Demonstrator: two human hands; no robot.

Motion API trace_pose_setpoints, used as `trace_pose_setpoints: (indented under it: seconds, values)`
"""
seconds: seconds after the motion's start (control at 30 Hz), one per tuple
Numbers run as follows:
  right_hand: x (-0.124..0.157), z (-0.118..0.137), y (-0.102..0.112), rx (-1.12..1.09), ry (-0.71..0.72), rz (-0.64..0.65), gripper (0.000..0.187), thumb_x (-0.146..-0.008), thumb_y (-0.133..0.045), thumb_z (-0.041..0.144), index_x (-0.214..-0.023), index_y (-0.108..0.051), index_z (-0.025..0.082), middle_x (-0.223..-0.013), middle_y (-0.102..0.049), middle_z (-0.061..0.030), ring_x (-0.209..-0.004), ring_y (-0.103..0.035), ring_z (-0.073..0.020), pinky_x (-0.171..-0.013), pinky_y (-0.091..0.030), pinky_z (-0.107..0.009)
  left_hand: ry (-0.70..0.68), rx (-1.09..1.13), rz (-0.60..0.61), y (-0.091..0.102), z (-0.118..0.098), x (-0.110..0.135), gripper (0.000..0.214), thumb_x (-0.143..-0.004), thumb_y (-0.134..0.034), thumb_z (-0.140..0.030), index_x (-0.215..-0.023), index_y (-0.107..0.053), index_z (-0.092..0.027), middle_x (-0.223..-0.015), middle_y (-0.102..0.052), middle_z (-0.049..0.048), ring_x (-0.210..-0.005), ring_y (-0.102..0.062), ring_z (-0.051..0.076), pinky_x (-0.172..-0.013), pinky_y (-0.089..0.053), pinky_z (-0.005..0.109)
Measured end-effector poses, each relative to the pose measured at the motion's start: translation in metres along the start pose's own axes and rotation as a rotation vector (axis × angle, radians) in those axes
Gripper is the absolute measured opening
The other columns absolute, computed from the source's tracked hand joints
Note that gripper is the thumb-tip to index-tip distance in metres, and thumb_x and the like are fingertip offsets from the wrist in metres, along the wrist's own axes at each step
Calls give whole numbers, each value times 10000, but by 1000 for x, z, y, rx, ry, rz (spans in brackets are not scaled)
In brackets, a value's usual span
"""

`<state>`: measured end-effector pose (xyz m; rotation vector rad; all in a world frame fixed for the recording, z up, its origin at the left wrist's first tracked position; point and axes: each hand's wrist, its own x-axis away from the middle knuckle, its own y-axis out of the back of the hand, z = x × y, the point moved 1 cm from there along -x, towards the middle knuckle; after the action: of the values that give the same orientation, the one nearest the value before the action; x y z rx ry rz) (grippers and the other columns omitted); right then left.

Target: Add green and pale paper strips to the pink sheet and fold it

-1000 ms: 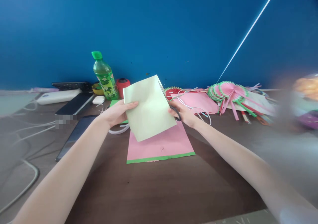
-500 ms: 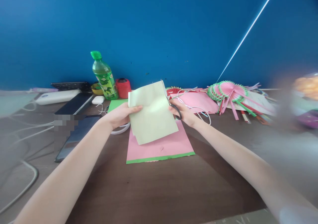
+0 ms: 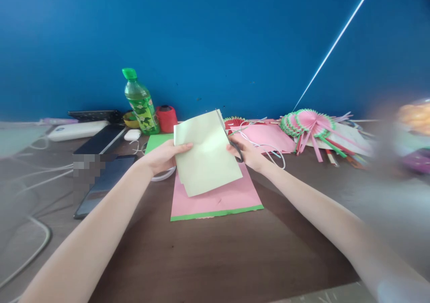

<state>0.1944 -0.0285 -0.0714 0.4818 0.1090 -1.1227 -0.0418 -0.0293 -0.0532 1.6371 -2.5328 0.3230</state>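
Note:
A pale yellow-green paper (image 3: 204,159), folded or layered, is raised and tilted above the table. My left hand (image 3: 166,154) pinches its left edge, thumb on the near face and fingers behind. At the right edge, my right hand (image 3: 247,150) grips black-handled scissors (image 3: 239,149). Their blades run up along the paper's right edge, mostly hidden from me. Beneath lies a pink sheet (image 3: 220,201) with a green strip (image 3: 218,213) along its front edge. A green sheet (image 3: 157,140) shows behind my left hand.
A green bottle (image 3: 140,106) and a red thread spool (image 3: 166,119) stand by the blue wall. Phones or dark devices (image 3: 104,184) and white cables are at left. Folded pink-green paper fans (image 3: 309,128), pink paper (image 3: 268,137) and strips lie at right.
The scissors and the fingers of my right hand have shifted slightly left against the paper's edge. The paper has barely moved, and my left hand keeps its place.

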Motion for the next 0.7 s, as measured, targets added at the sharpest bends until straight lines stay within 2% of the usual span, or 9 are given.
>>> trace_pose_setpoints:
  seconds: [0.3,0.5,0.7]
  values:
    - [-1,-3,1,26,3,-6,338,-743,-594,465,-796,-475,154,-691,-389,15,-615,-372,-95,-564,-346,-226,13,-7,3,0,0,0,438,-718,-665,-303,-1119,-550,-170,-1170,-582,115,-1077,-542,273,-931,-460,405]
    - [-2,-7,0,16,-28,-15,366,-721,-606,497,-806,-481,164,-755,-469,-14,-697,-453,-134,-606,-393,-247,13,0,-1,-1,0,0,434,-715,-669,-294,-1117,-560,-172,-1159,-589,118,-1065,-551,273,-932,-458,413]
    - [-2,-7,-2,-17,-32,-27,347,-713,-628,473,-773,-484,164,-689,-429,14,-590,-421,-93,-521,-360,-214,26,33,-21,-1,3,-1,387,-694,-688,-277,-1056,-594,-176,-1106,-621,111,-1017,-583,263,-911,-473,405]
